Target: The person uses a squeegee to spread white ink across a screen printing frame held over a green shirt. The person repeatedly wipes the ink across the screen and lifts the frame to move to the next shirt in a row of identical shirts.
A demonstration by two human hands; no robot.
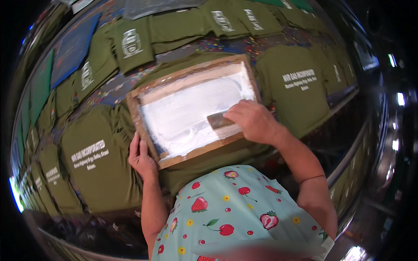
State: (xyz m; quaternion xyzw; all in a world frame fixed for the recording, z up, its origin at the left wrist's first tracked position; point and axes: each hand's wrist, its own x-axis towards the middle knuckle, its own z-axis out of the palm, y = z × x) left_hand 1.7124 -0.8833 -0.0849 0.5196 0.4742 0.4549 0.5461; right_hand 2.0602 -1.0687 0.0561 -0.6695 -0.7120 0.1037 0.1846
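Observation:
A wooden screen-printing frame (201,151) lies tilted on a dark green shirt (174,175), most of which it hides. White ink (183,108) covers much of the mesh inside the frame, heaped thickest along the right side. My right hand (251,119) is closed around a flat brown squeegee (217,121), whose edge sits in the ink near the lower right part of the mesh. At the lower left corner, my left hand (143,157) grips the outer side of the frame, its fingers pointing up along the wood.
Printed green shirts lie left (93,174) and right (296,82) of the frame. Several more shirts (130,45) are spread along the far side of the paint-spattered table (213,45). Blue-edged (76,50) and green sheets (41,91) are at far left. A fruit-patterned apron (235,209) covers my front.

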